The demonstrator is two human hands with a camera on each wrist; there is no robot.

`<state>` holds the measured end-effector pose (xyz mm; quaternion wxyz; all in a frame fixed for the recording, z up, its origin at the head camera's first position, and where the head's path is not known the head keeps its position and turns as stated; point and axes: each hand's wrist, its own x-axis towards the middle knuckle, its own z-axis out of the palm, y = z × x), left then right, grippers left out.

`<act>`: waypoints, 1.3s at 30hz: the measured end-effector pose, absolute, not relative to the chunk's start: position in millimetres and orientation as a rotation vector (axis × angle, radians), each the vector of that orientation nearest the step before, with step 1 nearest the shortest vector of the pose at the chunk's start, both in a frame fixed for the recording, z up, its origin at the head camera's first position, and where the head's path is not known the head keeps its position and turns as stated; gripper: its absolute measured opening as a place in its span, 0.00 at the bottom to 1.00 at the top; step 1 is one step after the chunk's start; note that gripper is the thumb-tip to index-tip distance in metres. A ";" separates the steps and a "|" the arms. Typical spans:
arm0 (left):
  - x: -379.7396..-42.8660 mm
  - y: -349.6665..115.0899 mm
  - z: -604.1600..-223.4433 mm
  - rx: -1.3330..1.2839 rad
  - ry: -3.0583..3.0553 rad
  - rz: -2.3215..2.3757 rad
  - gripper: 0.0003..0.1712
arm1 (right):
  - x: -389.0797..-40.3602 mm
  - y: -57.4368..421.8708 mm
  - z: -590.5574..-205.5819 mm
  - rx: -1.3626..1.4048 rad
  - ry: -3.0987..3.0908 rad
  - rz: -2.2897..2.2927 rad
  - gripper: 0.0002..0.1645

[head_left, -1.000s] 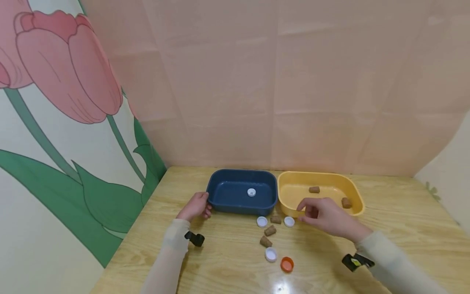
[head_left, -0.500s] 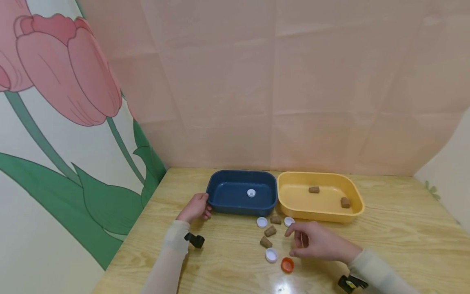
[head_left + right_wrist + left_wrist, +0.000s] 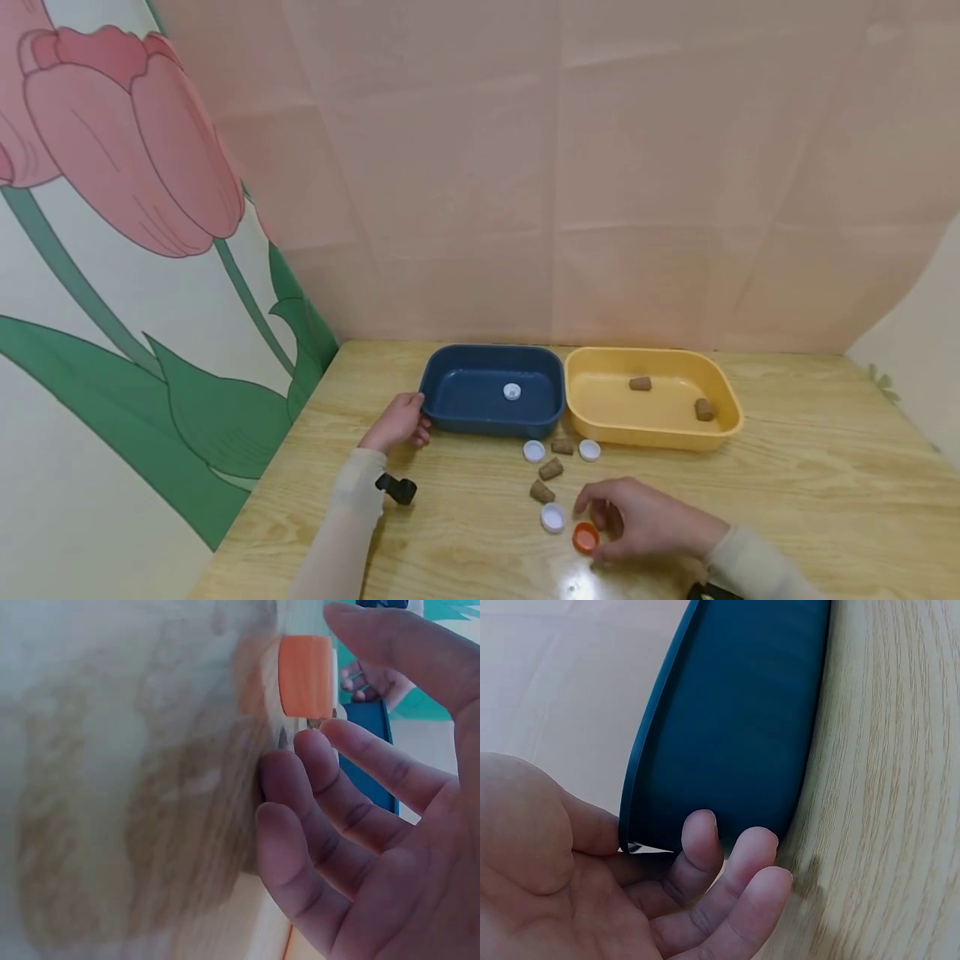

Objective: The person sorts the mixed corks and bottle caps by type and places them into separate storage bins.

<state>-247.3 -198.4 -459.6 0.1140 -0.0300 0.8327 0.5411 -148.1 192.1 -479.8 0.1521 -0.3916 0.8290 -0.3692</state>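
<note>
My left hand point(image 3: 395, 423) holds the left end of a dark blue plastic tray point(image 3: 491, 429), thumb at its rim in the left wrist view. Inside that tray lies one white bottle cap point(image 3: 512, 392). My right hand point(image 3: 651, 518) hovers low over the table by an orange bottle cap point(image 3: 586, 538), thumb and index finger spread to either side of it. From the right wrist, the orange cap point(image 3: 306, 676) shows between thumb and index finger, with gaps around it. Nearby lie another white cap point(image 3: 552, 518) and a cork point(image 3: 542, 492).
A yellow tray point(image 3: 652, 437) with two corks inside stands right of the blue one. In front of the trays are two more white caps, left point(image 3: 534, 451) and right point(image 3: 589, 450), and two corks, near point(image 3: 551, 468) and far point(image 3: 562, 447). A pink cloth point(image 3: 450, 208) hangs behind.
My right hand has come down from the yellow tray's front edge to the orange cap, toward me. My left hand stays at the blue tray, and the caps and corks have not moved.
</note>
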 end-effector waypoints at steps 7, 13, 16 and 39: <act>-247.8 -199.1 -460.6 -0.084 2.445 1.580 0.24 | -143.7 188.1 -481.0 -1.057 2.404 -1.003 0.21; -248.5 -200.3 -464.2 -0.075 2.445 1.578 0.24 | -141.4 184.8 -479.5 -1.042 2.407 -0.981 0.19; -249.4 -200.9 -465.5 -0.073 2.449 1.576 0.24 | -141.8 183.3 -479.9 -1.041 2.402 -0.970 0.19; -248.6 -198.6 -459.6 -0.090 2.446 1.585 0.24 | -143.0 182.1 -481.7 -1.237 2.456 -0.956 0.15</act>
